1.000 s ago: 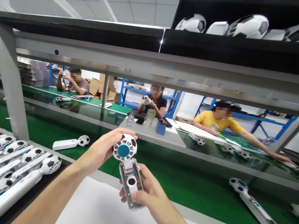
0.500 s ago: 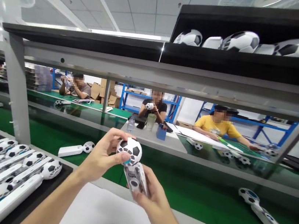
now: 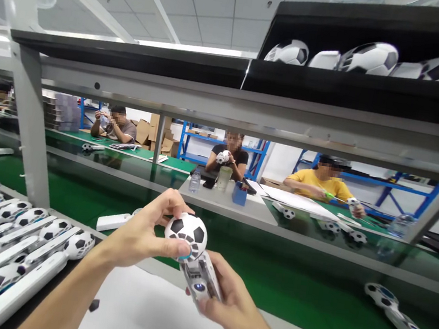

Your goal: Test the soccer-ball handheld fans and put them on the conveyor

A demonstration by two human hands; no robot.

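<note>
- The handheld fan (image 3: 195, 254), at centre-bottom of the frame above the white worktop (image 3: 149, 318), is held up by both hands.
- The left hand (image 3: 140, 235) is pinched on its football-patterned head (image 3: 186, 232), thumb across the lower edge.
- The right hand (image 3: 230, 302) is wrapped round the translucent handle (image 3: 202, 282) from below.
- It looks light, stiff and smooth plastic, so likely slippery. The neck between head and handle seems the weak point, so a grip on the handle is safer.
- At lower left a tray (image 3: 6, 254) holds rows of similar fans.
- More fans lie on the green belt (image 3: 308, 291) beyond.
</note>
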